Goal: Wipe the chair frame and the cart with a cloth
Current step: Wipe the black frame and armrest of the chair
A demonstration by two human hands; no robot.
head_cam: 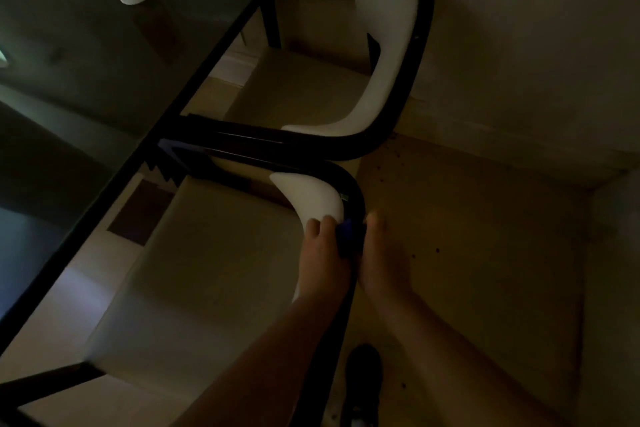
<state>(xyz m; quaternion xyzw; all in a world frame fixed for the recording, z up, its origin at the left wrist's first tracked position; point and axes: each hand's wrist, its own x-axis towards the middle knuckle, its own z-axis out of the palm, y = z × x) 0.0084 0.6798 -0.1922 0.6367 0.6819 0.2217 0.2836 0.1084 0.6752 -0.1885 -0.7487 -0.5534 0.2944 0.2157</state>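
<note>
Both hands, the left hand (323, 253) and the right hand (382, 253), are closed on the blue cloth (347, 236) around the black chair frame (356, 199). It is best to keep the grip tight and slide slowly along the frame's bend.

Open floor (485, 236) right of the near chair frame (356, 198); table edge (194, 80) (dark glass) blocks left.

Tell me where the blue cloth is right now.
In the head view, lower centre: the blue cloth is bunched between both hands on the near chair's black frame.
</note>
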